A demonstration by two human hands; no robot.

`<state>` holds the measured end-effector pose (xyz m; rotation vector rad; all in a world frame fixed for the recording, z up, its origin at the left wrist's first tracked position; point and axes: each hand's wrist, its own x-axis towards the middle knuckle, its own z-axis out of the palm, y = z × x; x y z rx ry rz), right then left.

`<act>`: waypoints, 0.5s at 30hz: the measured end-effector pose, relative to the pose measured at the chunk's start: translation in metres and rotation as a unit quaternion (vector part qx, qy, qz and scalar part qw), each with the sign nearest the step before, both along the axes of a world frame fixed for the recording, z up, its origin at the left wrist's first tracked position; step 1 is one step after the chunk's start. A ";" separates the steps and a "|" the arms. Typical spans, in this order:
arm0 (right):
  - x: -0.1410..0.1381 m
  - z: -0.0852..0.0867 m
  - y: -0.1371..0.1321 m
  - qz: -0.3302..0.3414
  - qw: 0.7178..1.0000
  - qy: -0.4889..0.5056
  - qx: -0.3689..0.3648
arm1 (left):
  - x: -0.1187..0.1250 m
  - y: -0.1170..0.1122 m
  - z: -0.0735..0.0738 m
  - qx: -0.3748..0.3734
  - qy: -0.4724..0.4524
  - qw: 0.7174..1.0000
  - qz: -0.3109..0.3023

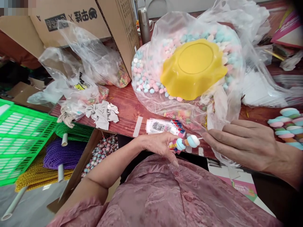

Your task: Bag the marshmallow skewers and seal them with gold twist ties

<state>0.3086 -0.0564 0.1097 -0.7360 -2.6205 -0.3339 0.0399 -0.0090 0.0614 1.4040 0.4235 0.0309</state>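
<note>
My left hand [161,145] is closed around a candy skewer [188,142] that carries pastel blue, white and pink pieces. My right hand [239,143] pinches the thin stick end of the same skewer, fingers pressed together. Both hands hover at the near edge of the red-brown table [127,107], over my pink shirt. Just behind them sits a big clear plastic bag of pastel candies [146,78] with an upturned yellow bowl [193,67] on top.
Finished candy skewers [287,127] lie at the right edge. Smaller bags of sweets [90,91], grey bows [103,113] and a labelled packet [163,126] lie on the table. A cardboard box [78,19] stands behind. A green crate [21,135] and cord spools [63,153] sit lower left.
</note>
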 end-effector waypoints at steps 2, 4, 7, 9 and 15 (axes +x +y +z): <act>0.002 0.005 0.004 0.065 0.997 -0.033 0.028 | 0.002 0.000 0.000 0.009 0.014 1.000 -0.018; 0.005 0.008 0.010 0.090 0.994 -0.038 0.043 | 0.002 0.000 0.002 0.027 0.019 0.999 -0.044; 0.007 0.010 0.015 0.075 0.997 -0.019 0.024 | 0.001 -0.001 0.002 0.022 0.007 0.998 -0.059; 0.006 0.009 0.013 0.087 0.996 -0.027 0.015 | 0.000 -0.002 0.001 -0.011 0.002 0.998 -0.055; -0.004 0.010 -0.006 0.073 0.997 -0.034 -0.011 | 0.000 -0.006 -0.011 -0.090 -0.013 0.994 0.054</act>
